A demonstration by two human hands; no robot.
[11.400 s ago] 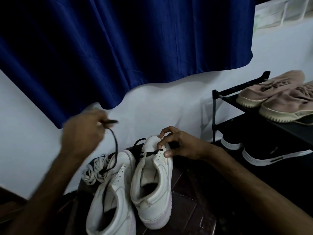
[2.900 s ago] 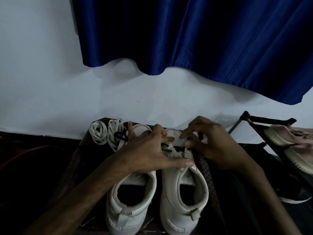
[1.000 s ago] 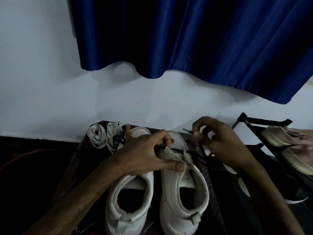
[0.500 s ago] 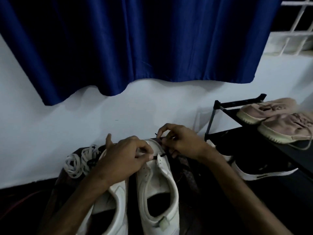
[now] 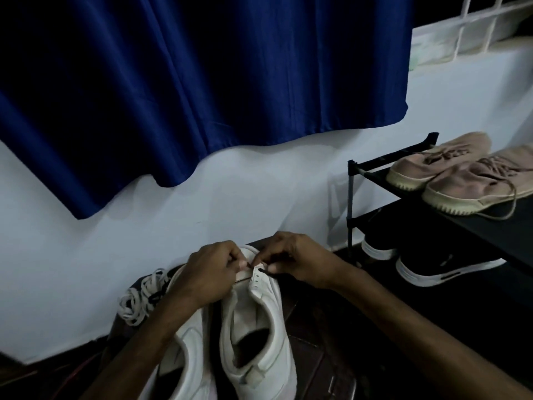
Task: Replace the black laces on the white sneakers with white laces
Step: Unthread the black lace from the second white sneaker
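Black lace [image 5: 266, 272] runs through the sneaker's [image 5: 256, 327] toe-end eyelets [image 5: 256, 277], on the floor [image 5: 317, 356] by the wall [image 5: 259, 197]. Left hand [image 5: 210, 272] pinches the sneaker beside them, right hand [image 5: 300, 261] pinches the lace; a straight, steady pull should free it.

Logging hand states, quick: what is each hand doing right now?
Left hand: closed, pinching the white sneaker at its front eyelets.
Right hand: closed, pinching the black lace.

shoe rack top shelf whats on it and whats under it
On the shoe rack, the top shelf carries a pair of pinkish-tan shoes. Under it stand two dark shoes with white soles; the shelf covers their rear parts and anything deeper.
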